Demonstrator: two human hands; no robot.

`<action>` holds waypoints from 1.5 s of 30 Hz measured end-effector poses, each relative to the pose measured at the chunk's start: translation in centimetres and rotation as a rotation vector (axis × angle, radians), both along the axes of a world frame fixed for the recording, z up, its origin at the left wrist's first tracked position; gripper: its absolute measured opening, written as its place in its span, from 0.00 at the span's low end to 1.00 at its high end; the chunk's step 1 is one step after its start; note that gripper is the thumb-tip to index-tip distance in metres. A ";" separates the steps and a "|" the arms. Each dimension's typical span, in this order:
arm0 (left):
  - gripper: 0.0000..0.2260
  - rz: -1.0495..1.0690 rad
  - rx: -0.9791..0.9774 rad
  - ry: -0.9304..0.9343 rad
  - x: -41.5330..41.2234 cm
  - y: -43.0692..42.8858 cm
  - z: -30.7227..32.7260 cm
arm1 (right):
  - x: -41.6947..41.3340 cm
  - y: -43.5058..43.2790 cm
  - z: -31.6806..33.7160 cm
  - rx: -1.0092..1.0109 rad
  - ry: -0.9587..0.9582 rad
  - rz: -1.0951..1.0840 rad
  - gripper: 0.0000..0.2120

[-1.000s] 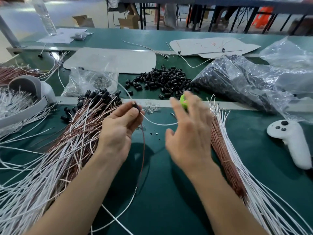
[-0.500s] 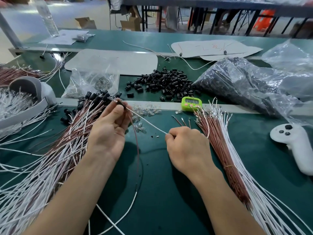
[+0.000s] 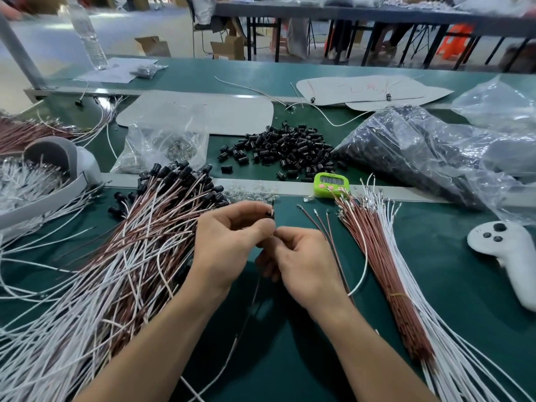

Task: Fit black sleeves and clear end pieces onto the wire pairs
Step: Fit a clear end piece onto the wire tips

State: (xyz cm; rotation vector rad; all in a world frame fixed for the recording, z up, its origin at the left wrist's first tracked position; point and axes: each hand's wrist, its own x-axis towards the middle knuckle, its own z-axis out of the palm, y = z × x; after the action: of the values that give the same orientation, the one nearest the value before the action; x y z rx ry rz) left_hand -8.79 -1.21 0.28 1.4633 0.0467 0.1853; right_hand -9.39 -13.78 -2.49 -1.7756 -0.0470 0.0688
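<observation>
My left hand [image 3: 229, 242] pinches a small black sleeve [image 3: 270, 212] at its fingertips over the green mat. My right hand [image 3: 304, 262] sits just below and right of it, fingers curled and pinching the wire pair [image 3: 252, 303] that trails down between my wrists. Loose black sleeves [image 3: 285, 150] lie in a heap beyond the metal strip. Clear end pieces [image 3: 255, 190] are scattered on the strip near my left hand. Finished wires with sleeves [image 3: 139, 242] are piled at the left. Bare brown and white wires [image 3: 385, 256] lie bundled at the right.
A green timer [image 3: 330, 184] stands on the strip. A white controller [image 3: 507, 253] lies at the right. Clear plastic bags [image 3: 435, 152] of parts cover the back right, a smaller bag [image 3: 168, 140] the back left. A grey and white headset [image 3: 55, 166] sits at the far left.
My right hand has drawn in to meet my left, and both have shifted toward the middle. One second ago the right hand was reaching toward the timer.
</observation>
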 end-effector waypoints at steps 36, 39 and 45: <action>0.11 -0.014 -0.167 0.182 0.1 0.8 0.6 | -0.6 0.1 0.6 -0.377 -0.223 -0.049 0.16; 0.12 -0.043 -0.212 0.221 0.1 0.7 0.7 | -0.7 0.0 0.7 -0.359 -0.191 -0.037 0.15; 0.13 -0.089 -0.210 0.203 0.0 0.5 0.6 | -0.5 0.1 0.5 -0.307 -0.200 -0.076 0.15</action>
State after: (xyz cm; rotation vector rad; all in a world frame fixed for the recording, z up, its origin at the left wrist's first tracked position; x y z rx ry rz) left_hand -8.76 -0.70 0.89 1.2674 0.1613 -0.0410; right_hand -9.92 -13.68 -1.95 -2.0846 -0.1179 -0.1653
